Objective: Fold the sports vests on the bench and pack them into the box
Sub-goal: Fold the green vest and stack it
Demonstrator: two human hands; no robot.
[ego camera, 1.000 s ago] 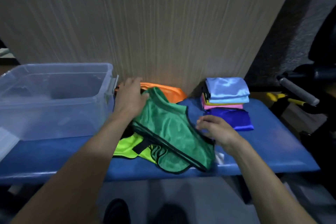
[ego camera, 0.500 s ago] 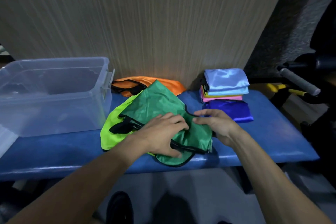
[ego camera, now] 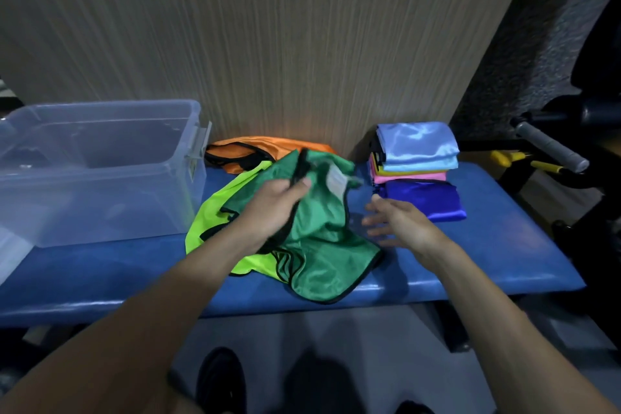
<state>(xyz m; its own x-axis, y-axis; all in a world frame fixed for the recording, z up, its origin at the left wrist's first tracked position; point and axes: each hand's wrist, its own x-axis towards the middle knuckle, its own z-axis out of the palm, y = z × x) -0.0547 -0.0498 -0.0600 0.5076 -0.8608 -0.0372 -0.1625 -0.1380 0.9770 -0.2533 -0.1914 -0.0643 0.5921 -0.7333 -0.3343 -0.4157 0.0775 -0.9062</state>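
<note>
Clear plastic box (ego camera: 100,171), left of both hands, looked bare inside. Left hand (ego camera: 272,208) gripped the green vest (ego camera: 322,228); right hand (ego camera: 400,222) hovered beside it, fingers relaxed.

Pale wood-grain wall panel (ego camera: 268,44) filling twelve o'clock, rough grey wall (ego camera: 537,54) at two o'clock, grey floor (ego camera: 336,339) at six o'clock, black exercise machine (ego camera: 571,151) at three o'clock, dim light
</note>
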